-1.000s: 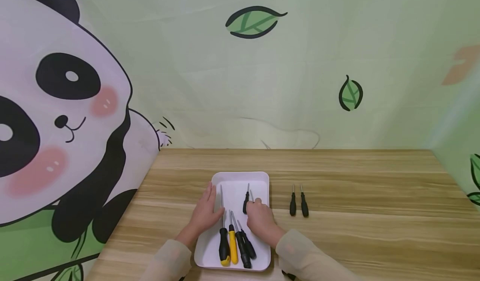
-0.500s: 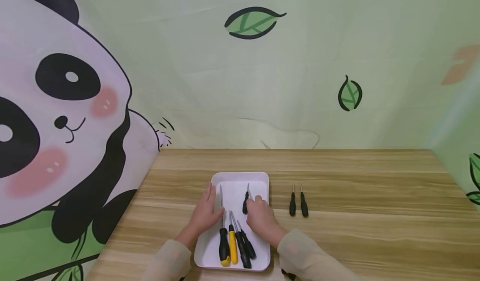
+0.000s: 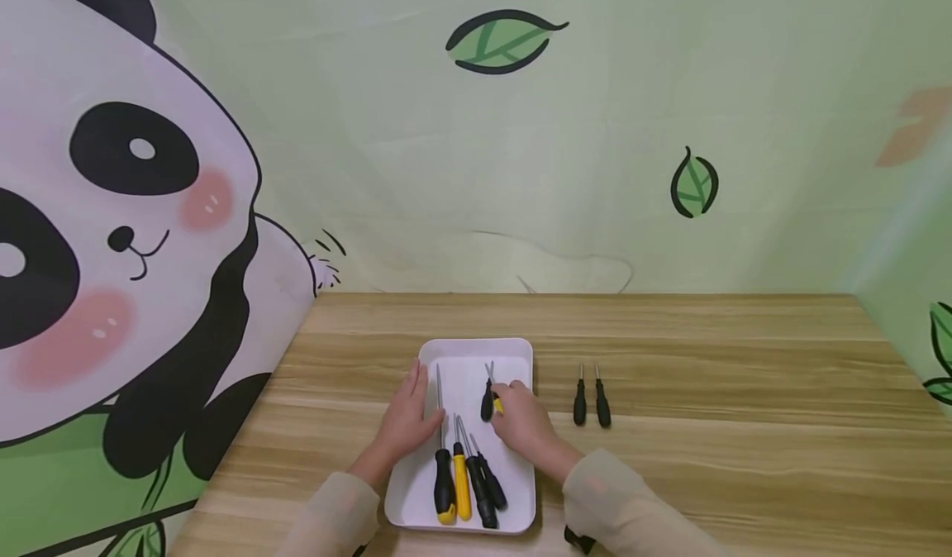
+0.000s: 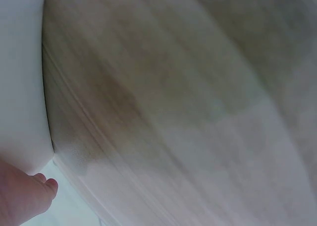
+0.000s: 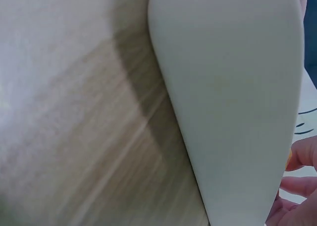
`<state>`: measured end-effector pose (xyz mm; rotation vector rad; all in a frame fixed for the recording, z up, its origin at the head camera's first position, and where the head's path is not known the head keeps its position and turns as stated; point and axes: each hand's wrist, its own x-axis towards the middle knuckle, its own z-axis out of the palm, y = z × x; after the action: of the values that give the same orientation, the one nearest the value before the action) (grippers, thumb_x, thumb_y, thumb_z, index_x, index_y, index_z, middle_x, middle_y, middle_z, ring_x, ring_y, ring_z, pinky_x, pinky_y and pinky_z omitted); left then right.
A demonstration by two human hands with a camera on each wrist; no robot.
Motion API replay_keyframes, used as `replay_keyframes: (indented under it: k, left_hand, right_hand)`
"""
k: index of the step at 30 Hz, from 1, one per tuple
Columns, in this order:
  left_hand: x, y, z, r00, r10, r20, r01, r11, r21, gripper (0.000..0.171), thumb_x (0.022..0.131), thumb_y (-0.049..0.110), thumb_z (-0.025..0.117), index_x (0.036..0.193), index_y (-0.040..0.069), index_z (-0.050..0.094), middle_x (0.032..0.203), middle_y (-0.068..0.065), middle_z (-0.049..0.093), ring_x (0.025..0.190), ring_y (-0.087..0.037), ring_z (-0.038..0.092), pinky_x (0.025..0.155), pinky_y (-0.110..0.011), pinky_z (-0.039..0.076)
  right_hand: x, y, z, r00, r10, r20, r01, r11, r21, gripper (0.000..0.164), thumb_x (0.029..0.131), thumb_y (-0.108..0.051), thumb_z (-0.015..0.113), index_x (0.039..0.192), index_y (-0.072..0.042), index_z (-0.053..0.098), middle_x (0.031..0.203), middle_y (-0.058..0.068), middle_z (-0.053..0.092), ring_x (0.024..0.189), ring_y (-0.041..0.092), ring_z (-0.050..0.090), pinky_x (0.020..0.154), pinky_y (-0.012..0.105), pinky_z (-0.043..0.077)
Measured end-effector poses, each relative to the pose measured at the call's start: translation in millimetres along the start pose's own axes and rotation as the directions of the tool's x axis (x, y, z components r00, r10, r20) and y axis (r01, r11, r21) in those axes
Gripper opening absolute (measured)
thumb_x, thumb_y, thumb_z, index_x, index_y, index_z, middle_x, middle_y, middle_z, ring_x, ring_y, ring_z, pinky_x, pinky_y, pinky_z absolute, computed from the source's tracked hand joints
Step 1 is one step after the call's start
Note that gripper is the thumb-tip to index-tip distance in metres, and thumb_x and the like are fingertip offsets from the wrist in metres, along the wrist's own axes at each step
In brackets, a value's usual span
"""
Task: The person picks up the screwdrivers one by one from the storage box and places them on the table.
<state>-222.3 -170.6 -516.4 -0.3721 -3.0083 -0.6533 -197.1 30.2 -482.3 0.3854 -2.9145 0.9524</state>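
Yellow screwdriver point(image 3: 498, 406) is in the right half of the tray point(image 3: 516, 503), pinched by the right hand point(image 3: 524, 421); whether raised, I cannot tell; its long axis points toward the far end, tip leaning left, seeming to cross the black screwdriver point(image 3: 487, 403); the left hand point(image 3: 405, 418), farther off, rests straight-fingered along the left rim

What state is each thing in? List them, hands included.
White tray: flat on the table, holding screwdrivers.
Black-and-yellow screwdriver: lying in the tray.
Yellow-handled screwdriver: lying beside it.
Two near black screwdrivers: lying in the tray.
Small black screwdriver: lying in the tray's far half.
Yellow-marked tool: pinched, partly hidden.
Black screwdriver pair: lying on the table, apart.
Left hand: fingers straight at the tray's left rim.
Right hand: pinching that tool.
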Motion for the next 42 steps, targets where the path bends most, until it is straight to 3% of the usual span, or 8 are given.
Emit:
replay_keyframes:
  k: [5,12,19,27,42]
  left_hand:
    - [1.1,-0.7,0.3,1.000,0.000,0.001,0.000,1.000,0.001,0.076,0.080,0.029,0.058,0.137,-0.007,0.022,0.146,-0.022,0.014,0.132,-0.034,0.022,0.105,-0.045,0.025]
    - [1.2,-0.7,-0.5,1.000,0.011,-0.006,-0.011,1.000,0.003,0.076,0.080,0.028,0.058,0.136,-0.008,0.023,0.145,-0.023,0.016,0.131,-0.035,0.023,0.105,-0.045,0.026]
    - [1.0,0.3,-0.9,1.000,-0.007,0.009,0.007,1.000,-0.005,0.076,0.080,0.028,0.058,0.137,-0.007,0.022,0.146,-0.022,0.015,0.132,-0.035,0.023,0.105,-0.045,0.025]
    - [0.6,-0.6,0.4,1.000,0.005,-0.002,-0.005,1.000,-0.004,0.075,0.080,0.027,0.058,0.136,-0.008,0.023,0.145,-0.023,0.016,0.132,-0.035,0.023,0.105,-0.045,0.025]
    - [0.5,-0.6,0.0,0.999,0.024,-0.023,-0.025,1.000,-0.009,0.075,0.080,0.027,0.059,0.135,-0.009,0.023,0.144,-0.024,0.016,0.131,-0.036,0.024,0.105,-0.045,0.026]
  right_hand:
    - [1,5,0,0.999,0.017,-0.038,-0.013,0.994,0.110,0.039,0.070,-0.003,0.060,0.108,0.003,0.060,0.089,0.014,0.059,0.068,0.015,0.049,0.057,0.024,0.043]
    - [1,9,-1,0.994,0.033,-0.104,-0.010,0.976,0.218,0.035,0.070,-0.001,0.060,0.105,0.002,0.062,0.087,0.014,0.060,0.078,0.021,0.057,0.067,0.029,0.049]
    - [-3,10,-6,0.990,0.060,-0.124,-0.013,0.939,0.345,0.033,0.071,0.002,0.058,0.103,0.004,0.062,0.087,0.017,0.059,0.054,0.012,0.046,0.049,0.018,0.040]
    - [-3,16,-11,0.988,0.132,-0.080,-0.087,0.905,0.416,0.032,0.073,0.001,0.058,0.105,0.000,0.061,0.091,0.016,0.058,0.050,0.009,0.039,0.045,0.018,0.038]
    - [-7,29,-24,0.975,0.131,-0.180,-0.032,0.882,0.469,0.031,0.072,0.004,0.057,0.103,0.002,0.062,0.088,0.014,0.058,0.059,0.010,0.044,0.048,0.016,0.039]
